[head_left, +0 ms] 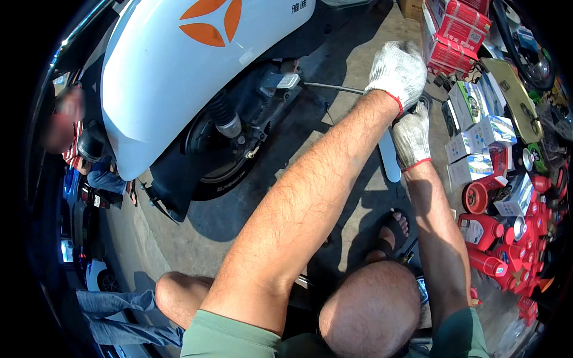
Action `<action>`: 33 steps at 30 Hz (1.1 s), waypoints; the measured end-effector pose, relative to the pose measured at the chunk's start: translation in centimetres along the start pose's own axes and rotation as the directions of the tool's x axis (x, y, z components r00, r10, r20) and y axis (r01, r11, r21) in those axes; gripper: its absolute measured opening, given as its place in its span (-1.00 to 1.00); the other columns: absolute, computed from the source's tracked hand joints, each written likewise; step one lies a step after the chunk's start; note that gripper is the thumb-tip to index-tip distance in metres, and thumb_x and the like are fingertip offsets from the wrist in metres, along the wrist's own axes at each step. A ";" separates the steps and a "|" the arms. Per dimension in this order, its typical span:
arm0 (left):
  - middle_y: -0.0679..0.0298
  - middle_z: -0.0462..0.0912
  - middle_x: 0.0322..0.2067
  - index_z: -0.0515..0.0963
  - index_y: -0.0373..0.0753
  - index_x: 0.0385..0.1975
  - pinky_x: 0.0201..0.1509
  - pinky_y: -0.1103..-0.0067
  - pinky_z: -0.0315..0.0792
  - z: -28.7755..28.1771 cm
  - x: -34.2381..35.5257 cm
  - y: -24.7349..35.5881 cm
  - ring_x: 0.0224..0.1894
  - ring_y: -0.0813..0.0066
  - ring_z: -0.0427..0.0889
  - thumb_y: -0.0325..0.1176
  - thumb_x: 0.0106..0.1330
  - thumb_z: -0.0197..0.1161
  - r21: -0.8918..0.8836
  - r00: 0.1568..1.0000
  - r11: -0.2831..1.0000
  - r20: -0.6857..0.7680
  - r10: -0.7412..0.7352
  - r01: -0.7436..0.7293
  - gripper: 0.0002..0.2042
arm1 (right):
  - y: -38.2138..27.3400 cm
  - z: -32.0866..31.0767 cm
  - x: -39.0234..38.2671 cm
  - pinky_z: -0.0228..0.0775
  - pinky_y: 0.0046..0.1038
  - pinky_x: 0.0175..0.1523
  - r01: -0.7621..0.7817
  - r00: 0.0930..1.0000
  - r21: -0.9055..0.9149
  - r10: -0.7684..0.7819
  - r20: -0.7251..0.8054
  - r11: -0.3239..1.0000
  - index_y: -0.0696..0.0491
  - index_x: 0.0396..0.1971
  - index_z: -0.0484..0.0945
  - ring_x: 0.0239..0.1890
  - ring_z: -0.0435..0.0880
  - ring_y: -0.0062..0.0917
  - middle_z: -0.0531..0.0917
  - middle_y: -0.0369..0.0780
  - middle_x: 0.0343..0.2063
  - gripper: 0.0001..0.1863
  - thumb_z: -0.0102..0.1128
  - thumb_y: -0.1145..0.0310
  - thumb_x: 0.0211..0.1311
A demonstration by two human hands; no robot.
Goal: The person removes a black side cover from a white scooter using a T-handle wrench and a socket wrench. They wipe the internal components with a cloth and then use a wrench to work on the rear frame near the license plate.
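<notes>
My left hand (400, 73), in a white knit glove, has curled fingers just left of the red boxes (453, 45); what it holds is hidden. Just below it, my right hand (412, 134), also gloved, closes on a small dark metal piece (425, 102) I cannot identify. A thin metal rod (334, 88) runs from the scooter's rear toward both hands. Left of them stands a white scooter body (167, 89) with an orange emblem, over its shock absorber (224, 116) and rear wheel (218, 185). A light blue flat strip (389, 158) lies below my hands.
Boxed parts (480, 134), red bottles (480, 227) and an olive tray (507, 89) crowd the right side. A seated person (101, 179) is at the left, with other vehicles (101, 280) behind. My bent knees and sandalled foot (394, 230) are low in view on the concrete (316, 179).
</notes>
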State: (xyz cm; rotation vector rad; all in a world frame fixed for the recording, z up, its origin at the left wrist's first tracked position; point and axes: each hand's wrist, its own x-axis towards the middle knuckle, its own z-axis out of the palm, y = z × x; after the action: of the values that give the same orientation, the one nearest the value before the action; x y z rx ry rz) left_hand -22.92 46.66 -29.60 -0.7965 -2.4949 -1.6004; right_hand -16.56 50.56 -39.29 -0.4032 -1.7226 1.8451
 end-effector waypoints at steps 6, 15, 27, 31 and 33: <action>-0.18 0.59 -0.49 0.50 -0.45 -0.51 -0.25 0.29 0.43 0.7 0.1 -0.6 -0.31 -0.11 0.60 -0.28 0.38 -0.08 -0.057 0.999 0.998 -0.038 0.006 -0.008 -0.64 | -0.5 -0.2 -0.3 0.37 -0.50 -0.10 -0.042 0.999 -0.085 0.040 -0.027 0.995 0.21 -0.16 0.60 -0.23 0.60 -0.52 0.71 -0.16 -0.29 -0.74 0.07 0.50 0.15; -0.11 0.60 -0.36 0.52 -0.31 -0.31 -0.17 0.26 0.47 -1.0 -4.7 0.1 -0.20 -0.09 0.60 -0.24 0.30 0.06 0.043 0.994 0.997 0.082 -0.066 0.063 -0.76 | 1.3 -2.4 -3.0 0.41 -0.52 -0.12 0.089 0.980 -0.007 -0.086 0.180 0.996 0.21 -0.20 0.57 -0.22 0.59 -0.56 0.66 -0.25 -0.33 -0.78 -0.01 0.60 0.18; -0.12 0.62 -0.19 0.49 -0.29 -0.11 0.02 0.26 0.44 -10.4 -37.2 -21.4 -0.07 -0.04 0.60 -0.05 0.27 0.08 0.107 0.674 0.667 -0.075 -0.735 0.738 -0.59 | 11.0 -7.8 -14.8 0.22 -0.59 -0.48 -0.384 0.922 -0.093 0.387 0.014 0.919 0.13 -0.46 0.55 -0.56 0.37 -0.72 0.51 -0.35 -0.59 -0.73 0.18 0.22 0.30; -0.14 0.61 -0.14 0.52 -0.28 -0.12 0.07 0.29 0.43 -7.8 -37.9 -21.6 0.01 -0.06 0.57 -0.03 0.27 0.06 0.158 0.558 0.569 0.110 -0.822 0.807 -0.58 | 13.9 -12.1 -13.9 0.12 -0.46 -0.66 -0.686 0.719 0.251 0.688 0.094 0.683 -0.01 -0.60 0.39 -0.77 0.27 -0.53 0.35 -0.35 -0.74 -0.75 -0.01 0.33 0.32; -0.14 0.60 -0.11 0.52 -0.27 -0.11 0.08 0.27 0.43 -9.4 -39.9 -23.0 0.02 -0.07 0.56 -0.04 0.25 0.06 0.145 0.548 0.556 0.097 -0.831 0.818 -0.58 | 14.9 -10.8 -14.4 0.20 -0.34 -0.62 -0.792 0.596 0.320 0.773 0.218 0.520 -0.01 -0.59 0.34 -0.72 0.32 -0.48 0.32 -0.30 -0.75 -0.74 -0.01 0.28 0.32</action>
State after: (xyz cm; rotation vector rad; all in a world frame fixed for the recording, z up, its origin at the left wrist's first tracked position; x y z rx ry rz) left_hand -1.06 15.84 -57.49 0.4370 -3.2790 -1.6058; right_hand -1.99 50.63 -57.59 -1.1258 -1.1837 2.7876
